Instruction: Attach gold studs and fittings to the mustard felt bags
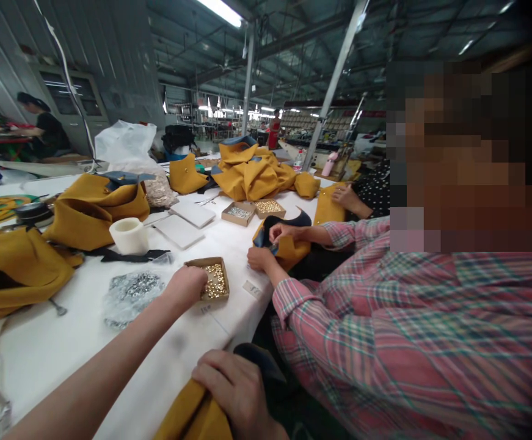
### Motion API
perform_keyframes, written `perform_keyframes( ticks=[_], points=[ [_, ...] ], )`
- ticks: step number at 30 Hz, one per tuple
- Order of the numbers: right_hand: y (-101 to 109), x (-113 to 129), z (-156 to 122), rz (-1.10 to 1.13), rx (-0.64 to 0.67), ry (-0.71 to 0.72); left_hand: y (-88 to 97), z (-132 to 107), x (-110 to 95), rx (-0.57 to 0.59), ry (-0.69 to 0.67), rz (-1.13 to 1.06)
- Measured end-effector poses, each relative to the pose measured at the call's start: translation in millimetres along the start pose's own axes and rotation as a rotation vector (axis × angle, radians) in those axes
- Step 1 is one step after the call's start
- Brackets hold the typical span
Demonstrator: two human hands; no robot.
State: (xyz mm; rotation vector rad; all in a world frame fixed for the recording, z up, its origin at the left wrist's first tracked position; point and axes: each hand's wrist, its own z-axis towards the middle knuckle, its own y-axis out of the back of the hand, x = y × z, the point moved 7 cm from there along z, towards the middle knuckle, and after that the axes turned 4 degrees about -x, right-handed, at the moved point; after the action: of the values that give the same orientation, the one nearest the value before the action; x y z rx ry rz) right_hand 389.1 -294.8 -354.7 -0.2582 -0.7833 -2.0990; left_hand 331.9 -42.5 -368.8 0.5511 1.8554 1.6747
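Right hand (236,385) grips mustard fabric (192,415); left hand (187,286) apparently picks from rivet box (213,280).

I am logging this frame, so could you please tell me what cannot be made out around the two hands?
- Left hand: its fingertips are hidden behind its own knuckles at the box of gold studs, so any grip is unclear.
- Right hand: the mustard bag piece under it is cut off by the bottom edge.
- Clear bag of silver parts: contents too small to identify.
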Motion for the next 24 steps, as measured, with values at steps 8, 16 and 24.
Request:
perform_keyframes(
  ticks=[8,16,24],
  points=[
    [9.0,1.1,-5.5,0.029,0.048,-0.051,32.6,-90.5,-14.8,-0.161,0.145,-0.726],
    [21.2,7.4,-19.9,0.139,0.046,-0.074,-16.9,-244.9,-30.8,-0.036,0.508,-1.327],
    [27.5,39.7,-12.1,0.203,0.092,0.003,-18.7,-274.5,-59.3,-0.013,0.431,-1.460]
  ],
)
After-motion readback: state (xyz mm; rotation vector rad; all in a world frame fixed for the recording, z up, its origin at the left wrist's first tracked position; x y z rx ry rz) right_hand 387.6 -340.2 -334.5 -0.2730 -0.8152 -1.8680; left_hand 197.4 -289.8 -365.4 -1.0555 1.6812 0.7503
